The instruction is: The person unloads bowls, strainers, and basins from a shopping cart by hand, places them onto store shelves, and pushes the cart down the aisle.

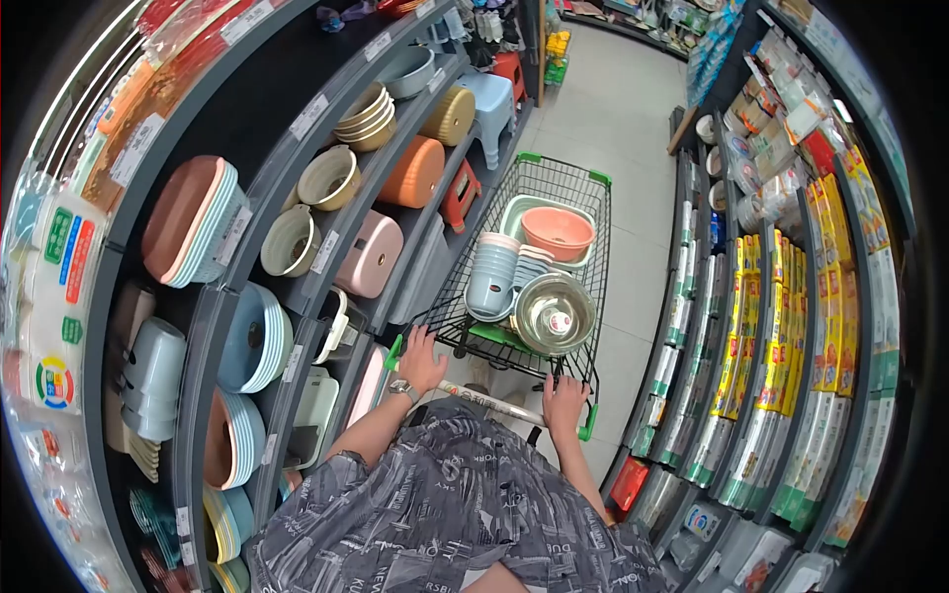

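Note:
A wire shopping cart [605, 259] with green corners stands in front of me. My left hand [422, 360], with a watch on its wrist, is closed over the left part of the cart handle [484, 400]. Toward the handle's right end, my right hand [564, 403] is closed over it too. Inside the cart, a pink basin [559, 229] lies in a larger pale green basin [516, 212]. Nearer to me are a stack of light blue buckets or cups [491, 279] and a shiny round metal bowl [556, 341] with a label inside.
Shelves on the left hold stacked basins [259, 341], beige pots [328, 178], a pink stool [371, 254] and a blue stool [488, 107]. Right-hand shelves carry rows of yellow boxes [781, 331]. A tiled aisle floor [633, 119] runs ahead between them.

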`<action>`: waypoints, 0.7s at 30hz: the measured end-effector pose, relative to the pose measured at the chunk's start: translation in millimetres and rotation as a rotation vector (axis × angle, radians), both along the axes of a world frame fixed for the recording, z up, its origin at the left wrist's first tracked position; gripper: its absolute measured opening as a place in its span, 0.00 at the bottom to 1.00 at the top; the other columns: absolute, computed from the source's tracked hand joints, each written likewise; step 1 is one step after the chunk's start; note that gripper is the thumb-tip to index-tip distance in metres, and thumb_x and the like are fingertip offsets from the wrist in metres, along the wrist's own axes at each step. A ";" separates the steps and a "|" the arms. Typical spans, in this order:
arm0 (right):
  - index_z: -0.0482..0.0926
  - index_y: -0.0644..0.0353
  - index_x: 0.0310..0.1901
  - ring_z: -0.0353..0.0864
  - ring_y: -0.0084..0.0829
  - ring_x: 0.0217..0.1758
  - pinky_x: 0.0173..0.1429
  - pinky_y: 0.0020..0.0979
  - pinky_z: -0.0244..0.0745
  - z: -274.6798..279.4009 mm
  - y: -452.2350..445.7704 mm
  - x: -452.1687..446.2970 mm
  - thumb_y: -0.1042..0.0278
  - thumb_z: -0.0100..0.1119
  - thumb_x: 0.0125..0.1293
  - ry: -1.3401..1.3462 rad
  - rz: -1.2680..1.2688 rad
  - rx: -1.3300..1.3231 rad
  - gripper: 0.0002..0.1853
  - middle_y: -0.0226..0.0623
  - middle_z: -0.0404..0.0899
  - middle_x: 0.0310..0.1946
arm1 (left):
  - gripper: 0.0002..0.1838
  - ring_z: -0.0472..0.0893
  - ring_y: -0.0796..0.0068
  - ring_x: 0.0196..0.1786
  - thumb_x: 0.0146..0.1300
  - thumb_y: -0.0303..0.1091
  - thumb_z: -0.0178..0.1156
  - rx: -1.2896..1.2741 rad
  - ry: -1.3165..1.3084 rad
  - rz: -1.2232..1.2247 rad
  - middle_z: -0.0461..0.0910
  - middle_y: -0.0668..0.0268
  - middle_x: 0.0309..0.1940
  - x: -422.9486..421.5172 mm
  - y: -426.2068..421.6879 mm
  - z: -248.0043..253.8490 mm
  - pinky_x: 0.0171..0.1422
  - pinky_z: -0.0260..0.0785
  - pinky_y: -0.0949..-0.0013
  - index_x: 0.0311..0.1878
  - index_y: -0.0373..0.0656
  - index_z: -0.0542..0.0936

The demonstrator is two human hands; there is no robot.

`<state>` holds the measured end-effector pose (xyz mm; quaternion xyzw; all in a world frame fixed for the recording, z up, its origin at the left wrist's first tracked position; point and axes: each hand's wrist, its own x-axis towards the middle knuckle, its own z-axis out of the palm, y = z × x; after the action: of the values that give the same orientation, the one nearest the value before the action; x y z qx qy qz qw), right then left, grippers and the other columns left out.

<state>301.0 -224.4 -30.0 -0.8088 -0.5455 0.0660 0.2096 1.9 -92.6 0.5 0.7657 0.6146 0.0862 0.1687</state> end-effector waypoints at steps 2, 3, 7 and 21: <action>0.82 0.64 0.35 0.78 0.47 0.48 0.67 0.53 0.60 0.2 8.7 3.5 0.55 0.56 0.72 0.002 -0.014 0.001 0.18 0.48 0.83 0.37 | 0.30 0.57 0.50 0.79 0.60 0.41 0.58 0.003 -0.018 -0.010 0.65 0.50 0.73 3.0 7.6 -2.7 0.75 0.62 0.50 0.63 0.36 0.74; 0.82 0.63 0.36 0.79 0.47 0.47 0.69 0.55 0.60 0.0 12.1 5.9 0.55 0.56 0.72 0.007 -0.012 0.008 0.18 0.47 0.83 0.37 | 0.30 0.57 0.50 0.79 0.60 0.42 0.58 0.011 -0.033 -0.002 0.65 0.50 0.73 4.0 11.2 -4.6 0.75 0.62 0.50 0.64 0.35 0.73; 0.81 0.63 0.36 0.80 0.46 0.48 0.69 0.57 0.60 -0.7 29.6 11.5 0.51 0.55 0.72 -0.004 -0.015 -0.069 0.20 0.47 0.83 0.37 | 0.31 0.57 0.45 0.78 0.59 0.42 0.60 0.045 -0.008 -0.058 0.65 0.48 0.72 5.0 28.6 -18.2 0.76 0.61 0.50 0.64 0.35 0.73; 0.80 0.64 0.43 0.79 0.48 0.53 0.74 0.56 0.55 -5.9 43.0 24.4 0.41 0.51 0.73 -0.029 0.033 -0.105 0.28 0.50 0.83 0.43 | 0.31 0.56 0.44 0.78 0.58 0.42 0.64 -0.019 -0.004 -0.062 0.70 0.55 0.66 16.4 41.2 -7.7 0.70 0.68 0.49 0.62 0.34 0.72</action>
<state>325.5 -181.4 -35.9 -0.8105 -0.5574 0.0864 0.1580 18.3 -51.4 -7.2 0.7827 0.5909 0.0765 0.1800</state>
